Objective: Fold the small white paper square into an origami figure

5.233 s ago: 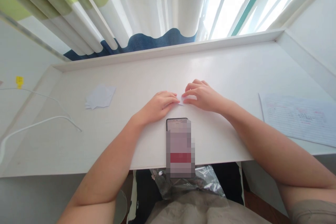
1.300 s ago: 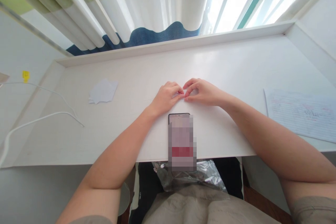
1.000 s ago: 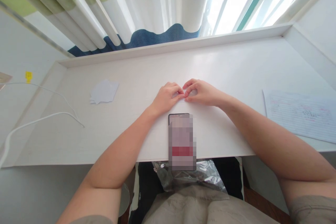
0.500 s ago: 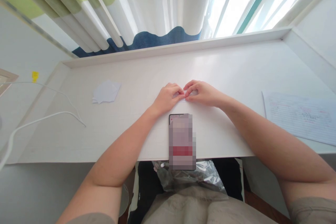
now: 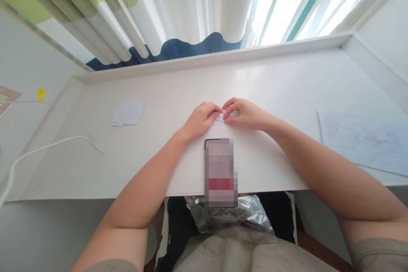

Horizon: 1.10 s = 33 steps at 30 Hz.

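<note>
A small piece of white paper [image 5: 218, 121] lies on the white desk [image 5: 172, 89], mostly covered by my fingers. My left hand [image 5: 204, 117] pinches its left side, thumb and fingertips pressed together. At its right side, my right hand [image 5: 241, 113] curls its fingers around the paper's edge, thumb and forefinger close together on it. Both sets of fingertips nearly meet. Any fold in the paper is too small to make out clearly. Just below the hands is a phone [image 5: 219, 170] with a blurred screen, its lower end past the desk's front edge.
Loose white paper pieces [image 5: 129, 111] lie at the left. Lined sheets with writing [image 5: 363, 140] are at the right. A white cable [image 5: 63, 139] runs over the left side. Clear plastic [image 5: 251, 214] rests on my lap. A raised ledge [image 5: 216, 57] borders the desk's back below the curtain.
My left fingertips have drawn slightly left, away from the right ones, and more of the white paper shows between the hands. The phone and other papers stay in place.
</note>
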Each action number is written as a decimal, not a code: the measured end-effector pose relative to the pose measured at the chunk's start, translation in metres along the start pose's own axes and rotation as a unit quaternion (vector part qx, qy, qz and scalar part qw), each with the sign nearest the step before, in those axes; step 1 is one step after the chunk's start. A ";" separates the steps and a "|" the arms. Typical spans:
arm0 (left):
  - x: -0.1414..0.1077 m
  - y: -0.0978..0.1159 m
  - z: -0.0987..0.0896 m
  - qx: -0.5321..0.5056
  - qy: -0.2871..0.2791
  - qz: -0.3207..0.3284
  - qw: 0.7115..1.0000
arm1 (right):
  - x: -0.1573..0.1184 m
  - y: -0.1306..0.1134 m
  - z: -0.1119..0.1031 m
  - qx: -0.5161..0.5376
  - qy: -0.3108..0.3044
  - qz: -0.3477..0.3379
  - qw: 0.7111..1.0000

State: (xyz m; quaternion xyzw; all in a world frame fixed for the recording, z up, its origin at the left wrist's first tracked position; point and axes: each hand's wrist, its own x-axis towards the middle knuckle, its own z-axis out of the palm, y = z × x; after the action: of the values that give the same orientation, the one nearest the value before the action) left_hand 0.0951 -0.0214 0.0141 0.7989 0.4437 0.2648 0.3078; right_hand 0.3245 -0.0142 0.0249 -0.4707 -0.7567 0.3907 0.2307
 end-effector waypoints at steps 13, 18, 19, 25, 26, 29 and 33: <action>-0.010 0.000 -0.004 0.035 0.051 -0.015 0.998 | -0.002 -0.002 0.000 0.014 0.004 -0.002 1.000; -0.009 -0.002 -0.004 0.047 0.044 -0.020 0.998 | -0.002 -0.002 0.000 0.010 0.003 -0.014 1.000; -0.008 -0.002 -0.004 0.047 0.046 -0.024 0.998 | -0.002 -0.002 0.000 0.008 0.003 -0.015 1.000; -0.007 -0.002 -0.002 0.029 0.055 -0.047 0.997 | -0.003 -0.003 0.000 0.002 0.006 -0.023 1.000; -0.008 -0.002 -0.002 0.024 0.058 -0.049 0.997 | -0.003 -0.003 0.001 0.002 0.008 -0.021 1.000; -0.008 -0.002 -0.001 0.018 0.070 -0.054 0.996 | -0.002 -0.004 0.005 0.001 0.022 -0.013 1.000; -0.008 -0.002 0.000 0.015 0.074 -0.057 0.995 | 0.000 -0.004 0.013 -0.027 0.048 -0.012 0.998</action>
State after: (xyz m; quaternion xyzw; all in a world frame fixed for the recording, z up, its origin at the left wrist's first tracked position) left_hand 0.0905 -0.0271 0.0111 0.7550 0.5144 0.2985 0.2762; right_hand 0.3133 -0.0202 0.0208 -0.4862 -0.7603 0.3446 0.2586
